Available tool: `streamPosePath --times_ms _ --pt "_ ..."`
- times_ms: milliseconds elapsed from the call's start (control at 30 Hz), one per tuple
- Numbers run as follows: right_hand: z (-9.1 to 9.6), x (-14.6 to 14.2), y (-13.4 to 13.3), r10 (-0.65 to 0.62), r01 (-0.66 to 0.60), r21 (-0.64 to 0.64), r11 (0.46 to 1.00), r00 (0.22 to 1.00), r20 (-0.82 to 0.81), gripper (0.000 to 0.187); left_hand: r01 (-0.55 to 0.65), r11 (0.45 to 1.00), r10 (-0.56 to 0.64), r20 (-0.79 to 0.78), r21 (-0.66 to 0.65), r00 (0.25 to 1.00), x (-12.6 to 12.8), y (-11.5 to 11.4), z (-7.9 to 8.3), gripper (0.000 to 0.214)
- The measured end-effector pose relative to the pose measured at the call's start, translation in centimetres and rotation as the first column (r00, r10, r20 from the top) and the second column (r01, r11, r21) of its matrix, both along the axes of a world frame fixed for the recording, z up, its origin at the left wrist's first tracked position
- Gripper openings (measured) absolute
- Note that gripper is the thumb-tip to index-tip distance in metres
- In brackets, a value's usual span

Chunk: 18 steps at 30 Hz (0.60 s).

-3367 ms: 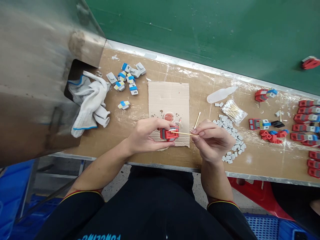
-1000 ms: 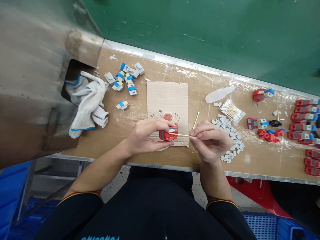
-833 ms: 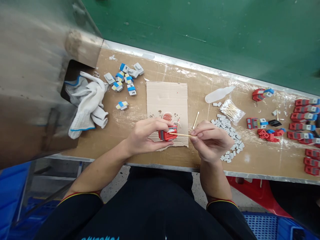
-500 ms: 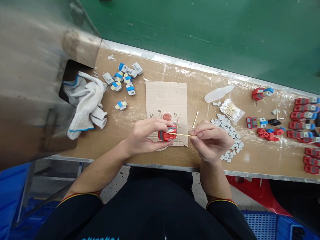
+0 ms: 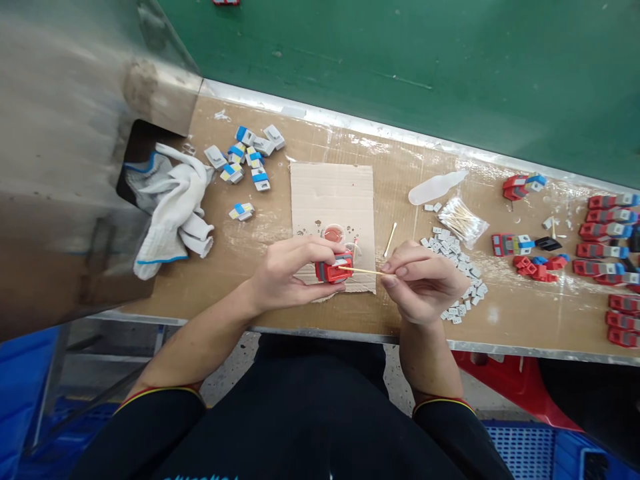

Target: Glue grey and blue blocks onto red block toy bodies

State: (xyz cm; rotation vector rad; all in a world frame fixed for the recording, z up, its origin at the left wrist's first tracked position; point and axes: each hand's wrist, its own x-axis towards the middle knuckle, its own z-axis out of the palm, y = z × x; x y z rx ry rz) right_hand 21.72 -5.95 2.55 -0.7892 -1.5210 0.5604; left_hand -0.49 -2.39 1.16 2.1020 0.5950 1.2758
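My left hand [image 5: 299, 272] grips a small red and grey plastic toy piece [image 5: 336, 270] between thumb and fingers, above the lower part of a cardboard sheet [image 5: 332, 190]. A thin wooden swab stick [image 5: 367, 271] is pinched in my right hand [image 5: 423, 283]. Its far end touches the red face of the toy piece, and that tip is too small to make out. Just beyond the piece, a small round dish of reddish liquid [image 5: 333, 233] stands on the cardboard. Beside it is a second clear dish [image 5: 353, 251], partly hidden, with a stick in it.
Grey small parts [image 5: 457, 263] lie heaped near my right hand, by a bag of cotton swabs [image 5: 463, 221] and a loose swab [image 5: 391, 239]. Grey-blue pieces [image 5: 240, 160] and white gloves [image 5: 173, 210] are at left. Red toy assemblies [image 5: 605, 232] line the right.
Both hands keep nearly the same pose, with the stick still on the toy piece. A red object on the green surface at the top edge has come further into view, shifted right.
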Motion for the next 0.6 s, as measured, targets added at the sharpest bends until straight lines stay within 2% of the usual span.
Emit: streamPosePath --times_ms 600 --pt "0.31 -0.26 0.24 -0.011 0.01 0.016 1.0 0.999 0.044 0.013 -0.008 1.0 0.007 -0.006 -0.011 1.0 0.0 -0.08 -0.16 0.031"
